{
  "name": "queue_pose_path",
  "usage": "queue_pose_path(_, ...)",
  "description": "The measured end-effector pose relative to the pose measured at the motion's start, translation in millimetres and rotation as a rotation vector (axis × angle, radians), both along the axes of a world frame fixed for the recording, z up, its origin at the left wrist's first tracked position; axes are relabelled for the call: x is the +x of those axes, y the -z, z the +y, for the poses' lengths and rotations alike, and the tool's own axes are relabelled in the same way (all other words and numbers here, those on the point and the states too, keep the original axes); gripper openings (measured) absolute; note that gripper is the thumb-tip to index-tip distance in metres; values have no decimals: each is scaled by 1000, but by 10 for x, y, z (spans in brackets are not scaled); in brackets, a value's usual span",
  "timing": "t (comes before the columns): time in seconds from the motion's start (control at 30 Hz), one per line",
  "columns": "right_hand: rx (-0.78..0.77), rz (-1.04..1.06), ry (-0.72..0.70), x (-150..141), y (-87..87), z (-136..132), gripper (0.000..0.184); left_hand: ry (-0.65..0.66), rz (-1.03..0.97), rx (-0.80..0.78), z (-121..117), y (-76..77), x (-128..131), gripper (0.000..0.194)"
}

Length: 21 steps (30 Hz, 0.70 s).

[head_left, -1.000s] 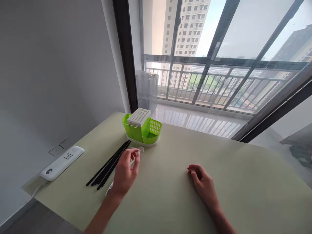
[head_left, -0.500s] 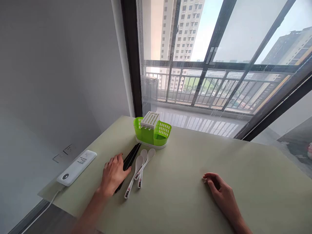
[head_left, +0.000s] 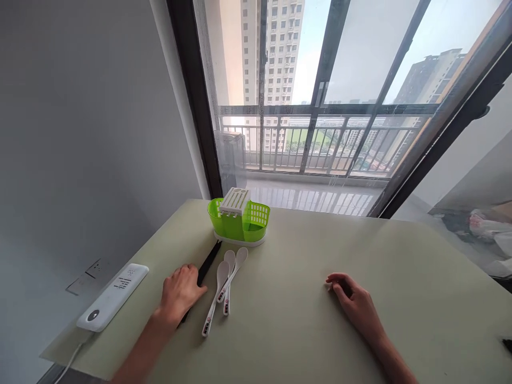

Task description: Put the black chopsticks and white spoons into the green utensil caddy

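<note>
We see a pale table (head_left: pixel 288 330) running up to the window frame (head_left: pixel 200 106). At its far left part stands the green rack (head_left: pixel 232 228), upright on a white base, with a slotted white top. A long white device (head_left: pixel 114 297) lies near the left edge, its cord trailing off.

Our left hand (head_left: pixel 183 290) is palm down over the black sticks (head_left: pixel 208 262), fingers bent and thumb held out; the fingertips are hidden, so we cannot tell whether it has closed on them. Our right hand (head_left: pixel 354 303) rests well apart from everything else, loosely curled with a gap inside it and nothing held.

The sticks lie bunched flat, slanting from under our left hand to just beside the rack's base. We judge them light, stiff and hard to break, but smooth enough to slide over one another, so the bundle is best pinched across the middle from both sides.

Just to their right lie three white spoons (head_left: pixel 223 273), handles overlapping. Their handles bear small red and black marks, and the device carries dark print; both are too small for us to read.
</note>
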State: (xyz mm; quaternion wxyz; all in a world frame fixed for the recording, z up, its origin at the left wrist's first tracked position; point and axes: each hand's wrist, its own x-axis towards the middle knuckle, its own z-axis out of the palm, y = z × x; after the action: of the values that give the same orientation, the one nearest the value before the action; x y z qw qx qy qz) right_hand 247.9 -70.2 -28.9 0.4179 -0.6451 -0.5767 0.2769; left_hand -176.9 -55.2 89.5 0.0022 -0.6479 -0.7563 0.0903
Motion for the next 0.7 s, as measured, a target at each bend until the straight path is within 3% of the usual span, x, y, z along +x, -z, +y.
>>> queue_pose_path(0.27, 25, 14, -32, 19, 6, 3, 33, 28, 104, -66, 58, -1, 25, 28)
queue_pose_path(0.5, 19, 67, -59, 18, -17, 14, 32, -8, 158, -56, -71, -7, 54, 38)
queue_pose_path(0.7, 35, 88, -89, 23, -33, 17, 31, -66, 50, 19, -184, 29, -13, 42)
